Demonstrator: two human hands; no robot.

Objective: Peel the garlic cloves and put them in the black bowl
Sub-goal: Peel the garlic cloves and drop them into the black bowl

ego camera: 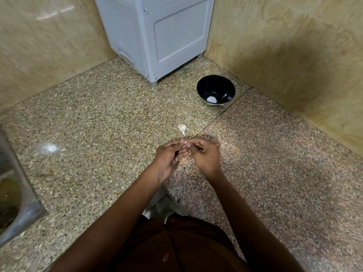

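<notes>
Left hand [168, 157] and right hand [204, 155] meet above the speckled granite counter [98, 134], both forearms reaching in from the bottom of the view and converging. Fingers of both hands are curled inward, thumb tips pressed close together at the top of the pair; a small pale bit shows between the fingertips, too small to identify with certainty, so what is pinched cannot be told for sure. Left hand lies palm toward the right, knuckles outward; right hand is turned back-up, fingers folded toward the left hand. Below the arms, a dark brown shirt [176, 248] with one button is visible. Just beyond the hands, one unpeeled garlic clove [182, 128] lies on the counter, pointed tail toward the hands, not touched. Farther back and to the right, the black bowl [216, 90] stands upright near the corner wall, with a pale piece inside at the bottom. Behind it, a grey plastic cabinet [157, 36] stands in the corner. Metal sink edge [21, 203] at far left.
</notes>
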